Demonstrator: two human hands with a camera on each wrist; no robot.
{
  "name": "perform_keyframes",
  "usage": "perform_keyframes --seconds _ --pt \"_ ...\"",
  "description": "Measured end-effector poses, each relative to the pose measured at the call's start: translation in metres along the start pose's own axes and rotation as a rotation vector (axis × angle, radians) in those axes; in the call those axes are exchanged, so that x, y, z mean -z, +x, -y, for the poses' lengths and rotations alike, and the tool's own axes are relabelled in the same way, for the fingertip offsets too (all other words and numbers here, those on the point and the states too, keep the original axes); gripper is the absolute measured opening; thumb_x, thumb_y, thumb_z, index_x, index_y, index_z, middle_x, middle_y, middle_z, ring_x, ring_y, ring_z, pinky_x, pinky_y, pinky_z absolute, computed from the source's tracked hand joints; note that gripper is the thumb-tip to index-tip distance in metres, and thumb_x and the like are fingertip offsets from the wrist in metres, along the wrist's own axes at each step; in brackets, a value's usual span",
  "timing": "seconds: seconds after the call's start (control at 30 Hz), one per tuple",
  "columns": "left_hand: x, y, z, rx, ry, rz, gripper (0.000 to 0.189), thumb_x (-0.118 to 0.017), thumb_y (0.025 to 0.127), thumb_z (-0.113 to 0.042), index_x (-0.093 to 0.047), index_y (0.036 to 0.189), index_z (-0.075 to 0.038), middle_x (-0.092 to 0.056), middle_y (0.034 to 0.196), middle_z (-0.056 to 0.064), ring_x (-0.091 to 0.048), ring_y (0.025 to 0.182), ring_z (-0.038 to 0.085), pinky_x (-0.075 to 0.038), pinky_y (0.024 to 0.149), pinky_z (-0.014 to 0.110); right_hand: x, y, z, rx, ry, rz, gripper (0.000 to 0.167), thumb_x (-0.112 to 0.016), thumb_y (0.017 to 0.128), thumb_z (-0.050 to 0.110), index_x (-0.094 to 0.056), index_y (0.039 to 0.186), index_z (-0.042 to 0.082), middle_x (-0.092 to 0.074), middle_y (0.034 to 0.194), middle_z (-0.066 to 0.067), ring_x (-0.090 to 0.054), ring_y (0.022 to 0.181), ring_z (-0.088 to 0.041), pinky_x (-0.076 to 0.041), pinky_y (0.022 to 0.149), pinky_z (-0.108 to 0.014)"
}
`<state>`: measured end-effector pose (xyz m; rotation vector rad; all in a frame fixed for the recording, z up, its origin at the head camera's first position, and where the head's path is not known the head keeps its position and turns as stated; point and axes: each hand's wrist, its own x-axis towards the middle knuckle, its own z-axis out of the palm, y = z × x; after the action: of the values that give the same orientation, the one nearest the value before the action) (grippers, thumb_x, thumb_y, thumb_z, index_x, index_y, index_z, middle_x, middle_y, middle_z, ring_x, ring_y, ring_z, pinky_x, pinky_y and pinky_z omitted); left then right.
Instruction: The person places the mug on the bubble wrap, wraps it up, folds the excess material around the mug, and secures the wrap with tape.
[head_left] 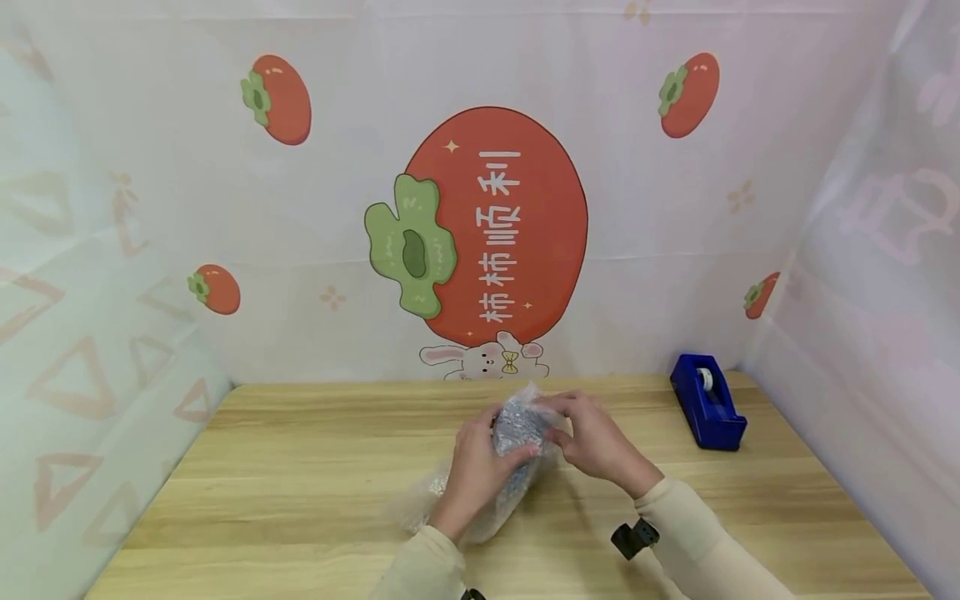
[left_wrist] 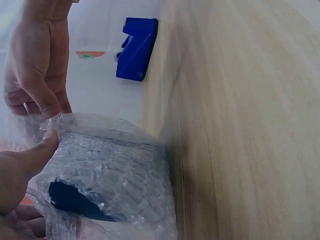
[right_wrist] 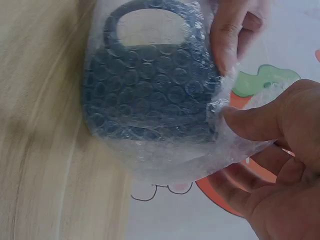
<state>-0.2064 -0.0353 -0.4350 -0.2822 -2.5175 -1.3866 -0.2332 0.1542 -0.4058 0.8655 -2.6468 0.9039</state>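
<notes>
A dark mug-like object with a loop handle (right_wrist: pixel 112 30) is wrapped in clear bubble wrap (head_left: pixel 517 425), held tilted close over the table. My left hand (head_left: pixel 476 467) grips the bundle from its left side, with the thumb laid across the wrap. At the upper right of the bundle, my right hand (head_left: pixel 600 437) pinches a loose edge of the bubble wrap between thumb and fingers. In the left wrist view a dark, uncovered patch (left_wrist: pixel 75 197) of the object shows at the end of the wrap. Loose wrap spreads to the lower left of the bundle in the head view.
A blue tape dispenser (head_left: pixel 708 408) with a roll in it stands at the back right of the wooden table (head_left: pixel 300 467). White cloth (head_left: pixel 637 317) printed with persimmons hangs behind the table and along both sides.
</notes>
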Motion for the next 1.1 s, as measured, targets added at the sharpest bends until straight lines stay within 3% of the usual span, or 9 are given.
perform_keyframes --seconds 0.23,0.33,0.47,0.6,0.7,0.83,0.97,1.1 --pt "0.001 -0.002 -0.001 -0.024 0.052 0.027 0.074 -0.086 0.082 -0.028 -0.054 0.138 0.009 -0.062 0.131 0.023 -0.055 0.116 0.037 -0.049 0.096 0.052 -0.006 -0.009 0.0 0.164 -0.129 0.038 0.044 -0.058 0.092 -0.012 -0.059 0.136 -0.007 -0.06 0.137 -0.022 -0.055 0.125 -0.038 -0.051 0.098 -0.049" --pt "0.003 -0.002 0.0 -0.022 0.072 0.061 0.078 -0.086 0.082 -0.029 -0.052 0.14 0.01 -0.058 0.137 0.025 -0.053 0.12 0.039 -0.047 0.099 0.053 -0.005 -0.014 0.003 0.157 -0.167 0.092 0.046 -0.051 0.096 -0.004 -0.053 0.141 -0.008 -0.052 0.146 -0.023 -0.046 0.135 -0.04 -0.042 0.107 -0.054" --pt "0.009 -0.001 0.001 -0.01 0.092 0.161 0.093 -0.089 0.079 -0.035 -0.044 0.147 0.009 -0.051 0.145 0.025 -0.049 0.126 0.039 -0.045 0.103 0.053 -0.004 -0.021 0.005 0.121 -0.186 0.183 0.053 -0.045 0.101 0.01 -0.041 0.15 -0.007 -0.038 0.157 -0.021 -0.031 0.146 -0.042 -0.029 0.115 -0.059" --pt "0.019 0.002 0.004 -0.005 0.015 0.288 0.104 -0.087 0.079 -0.042 -0.034 0.153 0.007 -0.046 0.149 0.026 -0.05 0.131 0.039 -0.046 0.104 0.053 -0.005 -0.024 0.005 0.077 -0.125 0.225 0.053 -0.038 0.104 0.015 -0.034 0.154 -0.005 -0.028 0.163 -0.018 -0.02 0.15 -0.041 -0.021 0.117 -0.061" --pt "0.025 0.005 0.008 0.02 -0.131 0.335 0.09 -0.077 0.091 -0.039 -0.033 0.153 0.009 -0.043 0.151 0.028 -0.052 0.131 0.041 -0.048 0.102 0.052 -0.007 -0.024 0.004 0.05 -0.057 0.214 0.05 -0.033 0.108 0.017 -0.035 0.153 -0.006 -0.028 0.163 -0.019 -0.019 0.15 -0.043 -0.019 0.116 -0.064" --pt "0.024 0.006 0.01 0.067 -0.263 0.272 0.062 -0.063 0.102 -0.027 -0.044 0.147 0.01 -0.05 0.146 0.027 -0.054 0.129 0.04 -0.05 0.1 0.048 -0.01 -0.022 0.002 0.044 0.033 0.161 0.048 -0.034 0.111 0.019 -0.04 0.149 -0.008 -0.032 0.16 -0.022 -0.023 0.147 -0.047 -0.02 0.113 -0.069" --pt "0.018 0.006 0.008 0.069 -0.23 0.167 0.051 -0.07 0.097 -0.019 -0.054 0.137 0.01 -0.059 0.132 0.026 -0.059 0.121 0.038 -0.053 0.096 0.045 -0.012 -0.021 0.001 0.04 0.103 0.109 0.044 -0.043 0.109 0.015 -0.045 0.146 -0.009 -0.036 0.158 -0.021 -0.027 0.146 -0.047 -0.022 0.112 -0.069" --pt "0.017 0.004 0.006 0.062 -0.215 0.135 0.052 -0.075 0.093 -0.014 -0.055 0.134 0.01 -0.061 0.129 0.028 -0.063 0.114 0.04 -0.056 0.091 0.044 -0.014 -0.018 0.0 0.032 0.103 0.081 0.044 -0.056 0.103 0.005 -0.048 0.144 -0.008 -0.038 0.157 -0.021 -0.031 0.144 -0.045 -0.024 0.112 -0.068"
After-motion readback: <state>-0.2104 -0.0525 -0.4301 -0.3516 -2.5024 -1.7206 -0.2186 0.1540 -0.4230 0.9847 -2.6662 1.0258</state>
